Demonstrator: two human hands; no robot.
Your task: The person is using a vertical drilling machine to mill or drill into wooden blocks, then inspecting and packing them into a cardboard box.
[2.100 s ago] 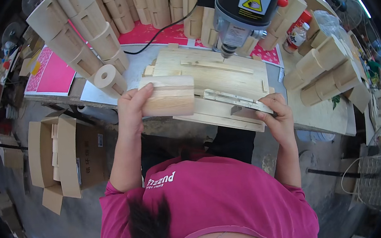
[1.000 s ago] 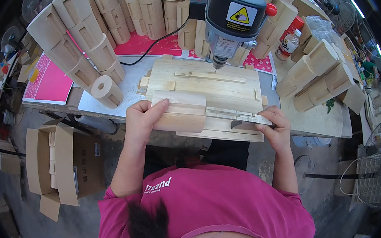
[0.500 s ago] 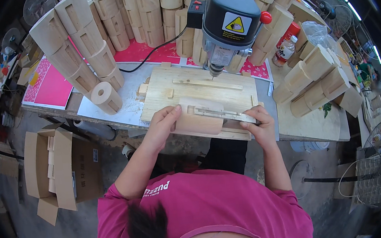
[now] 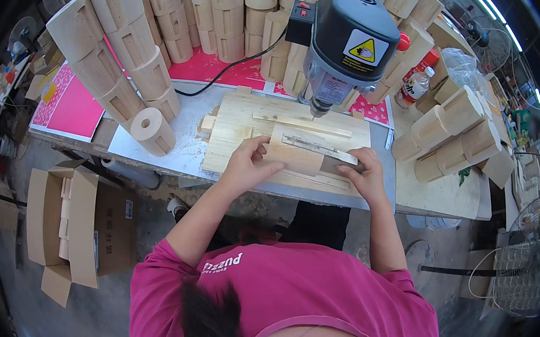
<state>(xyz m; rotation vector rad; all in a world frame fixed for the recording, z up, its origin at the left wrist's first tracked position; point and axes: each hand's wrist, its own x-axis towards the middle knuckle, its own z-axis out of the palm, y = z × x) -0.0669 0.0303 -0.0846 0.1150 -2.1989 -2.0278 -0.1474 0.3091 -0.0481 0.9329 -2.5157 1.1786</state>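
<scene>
A pale wooden cylinder (image 4: 296, 157) with a long slot in its upper side lies on a wooden board (image 4: 231, 133). Along the slot runs a narrow metal strip jig (image 4: 326, 147), reaching past the cylinder's right end. My left hand (image 4: 251, 164) holds the cylinder's left end, thumb on the near side and fingers curled on the far side. My right hand (image 4: 367, 175) is closed on the jig's protruding right end, thumb below and fingers over it. Just beyond, a drill press (image 4: 351, 37) points its bit (image 4: 314, 117) down over the board, apart from the cylinder.
Stacked slotted cylinders (image 4: 132, 48) line the back and left; one short cylinder (image 4: 153, 132) stands by the board. More cylinders (image 4: 448, 132) lie at right, near a bottle (image 4: 415, 86). A black cord (image 4: 228, 75) crosses the table. An opened carton (image 4: 109, 223) stands on the floor at left.
The cylinder and jig have moved away from me, closer to the board's raised strip. My left thumb has shifted from the cylinder's top to its near side; my right hand keeps its grip.
</scene>
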